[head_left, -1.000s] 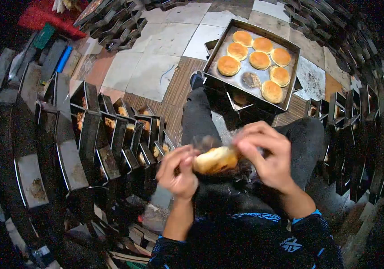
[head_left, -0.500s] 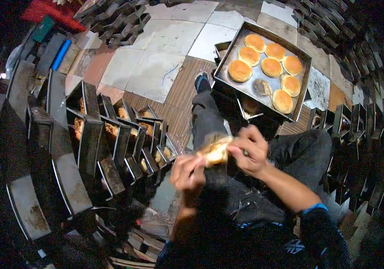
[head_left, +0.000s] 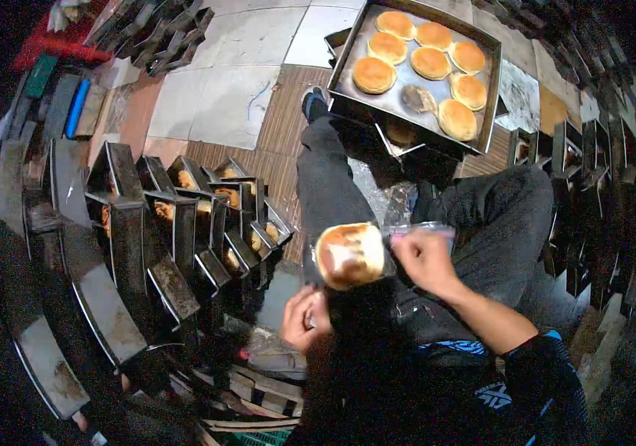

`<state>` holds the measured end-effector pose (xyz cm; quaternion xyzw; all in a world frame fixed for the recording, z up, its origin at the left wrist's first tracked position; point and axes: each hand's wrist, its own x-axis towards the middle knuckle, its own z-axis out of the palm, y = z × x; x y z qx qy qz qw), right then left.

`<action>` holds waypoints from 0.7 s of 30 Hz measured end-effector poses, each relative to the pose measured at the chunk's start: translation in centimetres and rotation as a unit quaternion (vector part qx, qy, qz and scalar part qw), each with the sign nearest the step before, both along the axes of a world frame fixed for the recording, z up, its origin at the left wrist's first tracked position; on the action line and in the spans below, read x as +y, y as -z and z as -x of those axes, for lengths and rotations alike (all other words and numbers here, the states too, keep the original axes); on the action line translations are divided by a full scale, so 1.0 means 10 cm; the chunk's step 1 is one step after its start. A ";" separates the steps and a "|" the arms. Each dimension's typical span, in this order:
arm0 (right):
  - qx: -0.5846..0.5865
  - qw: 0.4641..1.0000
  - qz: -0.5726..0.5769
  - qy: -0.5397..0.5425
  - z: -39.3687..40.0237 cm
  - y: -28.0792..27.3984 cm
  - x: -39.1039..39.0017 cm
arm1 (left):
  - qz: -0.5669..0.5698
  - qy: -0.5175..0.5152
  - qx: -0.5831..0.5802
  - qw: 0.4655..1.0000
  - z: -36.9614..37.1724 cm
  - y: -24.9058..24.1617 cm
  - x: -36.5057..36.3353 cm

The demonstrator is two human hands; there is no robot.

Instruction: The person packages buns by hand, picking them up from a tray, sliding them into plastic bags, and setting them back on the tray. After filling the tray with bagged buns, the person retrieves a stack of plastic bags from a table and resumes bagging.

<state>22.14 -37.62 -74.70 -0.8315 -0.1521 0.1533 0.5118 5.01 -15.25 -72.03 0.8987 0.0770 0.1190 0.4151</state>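
A round, browned bun point(head_left: 339, 262) shows inside a clear, shiny plastic bag point(head_left: 376, 276) above my lap. My right hand point(head_left: 428, 262) is closed on the bag's right side, where a strip of film with a pinkish edge sticks out past the fingers. At the bag's lower left, my left hand point(head_left: 307, 320) is curled closed, seemingly on a corner of the film. Beyond my knees, several golden buns point(head_left: 431, 64) lie in a square metal tray point(head_left: 416, 128), around a bare spot with a dark, crumbly patch.
Stacked metal loaf tins point(head_left: 126, 223) stand to my left, some with browned bread in them. More tins point(head_left: 567, 149) are piled at the right. A blue bar-shaped object point(head_left: 78, 108) lies at the far left, and the tiled floor point(head_left: 217, 100) stretches ahead.
The bun has turned so its browned face shows, and it sits flatter in the bag. My hands have moved apart, the left one lower. The view has tilted down, shifting the tray upward.
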 end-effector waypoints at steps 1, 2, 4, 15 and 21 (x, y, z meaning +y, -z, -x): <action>-0.040 0.999 0.020 0.031 -0.16 -0.22 0.01 | 0.080 -0.243 0.051 0.965 -0.15 -0.27 -0.43; -0.015 0.999 0.016 0.037 -0.30 -0.47 0.04 | 0.038 -0.209 -0.012 0.977 -0.43 -0.51 -0.35; -0.165 0.972 -0.112 -0.125 -0.51 -0.61 0.22 | 0.127 -0.291 0.018 0.948 -0.78 -0.69 -0.30; 0.232 0.935 -0.181 0.197 -1.71 0.39 0.10 | 0.291 -0.154 0.078 0.941 -1.69 -0.15 -0.34; -0.134 0.969 0.170 0.119 -1.92 0.67 -0.55 | -0.110 0.102 0.284 0.947 -1.78 0.64 -1.19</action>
